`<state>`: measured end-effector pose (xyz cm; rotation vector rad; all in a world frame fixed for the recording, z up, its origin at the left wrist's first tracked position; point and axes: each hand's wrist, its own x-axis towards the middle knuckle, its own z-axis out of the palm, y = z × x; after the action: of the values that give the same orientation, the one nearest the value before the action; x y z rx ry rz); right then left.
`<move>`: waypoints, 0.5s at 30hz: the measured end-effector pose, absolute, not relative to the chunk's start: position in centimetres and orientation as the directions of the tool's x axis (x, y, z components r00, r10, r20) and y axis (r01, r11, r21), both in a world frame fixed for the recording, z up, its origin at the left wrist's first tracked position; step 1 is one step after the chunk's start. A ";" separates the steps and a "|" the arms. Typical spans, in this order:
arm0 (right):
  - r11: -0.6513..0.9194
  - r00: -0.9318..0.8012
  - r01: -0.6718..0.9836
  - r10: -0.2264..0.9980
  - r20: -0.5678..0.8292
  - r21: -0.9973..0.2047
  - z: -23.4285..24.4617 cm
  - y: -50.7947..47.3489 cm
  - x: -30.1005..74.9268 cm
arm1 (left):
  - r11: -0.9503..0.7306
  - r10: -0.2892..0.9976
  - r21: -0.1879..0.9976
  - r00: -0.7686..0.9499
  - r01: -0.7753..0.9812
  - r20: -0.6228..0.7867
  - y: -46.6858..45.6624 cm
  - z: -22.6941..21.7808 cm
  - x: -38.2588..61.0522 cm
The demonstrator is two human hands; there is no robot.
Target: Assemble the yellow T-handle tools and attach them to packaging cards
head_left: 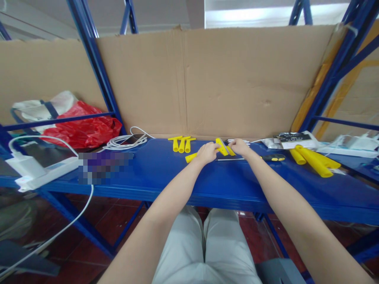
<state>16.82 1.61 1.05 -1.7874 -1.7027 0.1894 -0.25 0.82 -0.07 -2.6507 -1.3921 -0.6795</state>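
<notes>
My left hand (209, 153) is closed around a yellow T-shaped scraper (191, 157), whose handle end sticks out to the left. Its wide yellow head, with a thin grey strip along it, shows just right of the fingers. Close by on the right, my right hand (239, 147) has its fingertips pinched together at the head. A small yellow piece (230, 151) shows at those fingertips; whether they grip it is hidden. Below both hands a screwdriver (272, 157) with a black and yellow handle lies flat, its shaft pointing left.
Three yellow T-shaped pieces (181, 144) stand at the back. Several yellow tubular handles (315, 161) lie at right beside a black and white packet (299, 140). At left are a coiled white cable (126, 142), a power strip (50, 173) and a red bag (85, 122). Cardboard (231, 83) backs the blue shelf (166, 181).
</notes>
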 end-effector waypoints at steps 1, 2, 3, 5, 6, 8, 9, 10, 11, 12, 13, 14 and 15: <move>0.087 0.136 0.813 0.933 0.333 -0.576 1.1 1.6 16.7 | -0.601 0.757 0.134 0.507 0.788 0.412 0.8 0.0 -0.2; 0.106 0.133 0.779 0.935 0.328 -0.618 1.3 1.5 16.5 | -0.617 0.747 0.129 0.525 0.777 0.408 0.7 0.0 -0.2; 0.127 0.131 0.735 0.938 0.322 -0.667 1.4 1.3 16.2 | -0.631 0.737 0.124 0.542 0.766 0.403 0.6 0.1 -0.1; 0.162 0.128 0.645 0.941 0.314 -0.747 1.5 1.1 15.8 | -0.652 0.723 0.112 0.570 0.750 0.391 0.4 0.2 0.0; 0.168 0.129 0.616 0.942 0.309 -0.769 1.5 1.1 15.7 | -0.658 0.717 0.103 0.580 0.746 0.386 0.2 0.3 0.1; 0.176 0.125 0.582 0.945 0.301 -0.794 1.5 1.0 15.6 | -0.669 0.707 0.084 0.596 0.739 0.380 0.0 0.4 0.2; 0.177 0.124 0.572 0.947 0.297 -0.801 1.4 1.1 15.6 | -0.675 0.700 0.075 0.605 0.734 0.379 -0.1 0.4 0.2; 0.177 0.122 0.564 0.948 0.294 -0.806 1.4 1.1 15.7 | -0.681 0.694 0.067 0.612 0.729 0.379 -0.2 0.4 0.3; 0.175 0.123 0.560 0.949 0.290 -0.810 1.3 1.2 15.8 | -0.685 0.689 0.062 0.618 0.726 0.380 -0.3 0.4 0.3; 0.170 0.130 0.558 0.949 0.288 -0.812 1.3 1.2 15.8 | -0.688 0.685 0.057 0.621 0.724 0.381 -0.3 0.4 0.3; 0.163 0.141 0.561 0.947 0.287 -0.812 1.2 1.3 15.9 | -0.689 0.683 0.054 0.623 0.723 0.382 -0.3 0.4 0.3; 0.154 0.154 0.568 0.945 0.287 -0.809 1.1 1.3 15.9 | -0.689 0.683 0.052 0.623 0.723 0.381 -0.3 0.4 0.3; 0.145 0.166 0.578 0.943 0.289 -0.803 1.1 1.4 15.9 | -0.690 0.682 0.049 0.625 0.723 0.380 -0.3 0.4 0.3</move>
<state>15.89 1.39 1.10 -1.5390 -1.5173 0.5087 0.29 -0.29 0.38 -2.7331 -1.1856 -0.5704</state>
